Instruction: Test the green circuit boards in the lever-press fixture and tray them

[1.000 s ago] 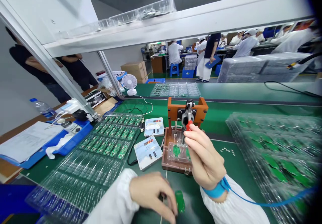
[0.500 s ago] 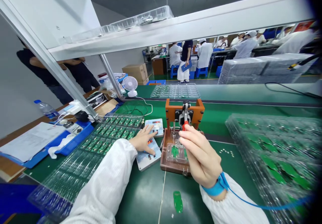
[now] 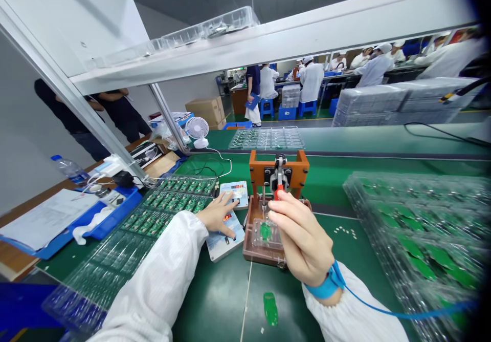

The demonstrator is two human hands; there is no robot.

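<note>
Far left on the green counter [image 3: 345, 178], a blue tray [image 3: 115, 214] carries papers, and beside it clear trays of small green boards [image 3: 169, 206] run toward the front edge. Moving in, the left hand [image 3: 218, 214] lies flat with fingers spread on the near white meter box [image 3: 224, 237], fingertips up by its red display; a second meter box [image 3: 236, 192] sits just behind. Centre now: the brown test fixture [image 3: 264, 234] with its orange frame [image 3: 279, 164], a green board [image 3: 264, 231] seated under the clear plate. The right hand [image 3: 303, 242] pinches the red lever handle [image 3: 276, 192]. A loose green board [image 3: 270, 308] lies in front, and stacked clear trays [image 3: 418, 229] fill the right.
</note>
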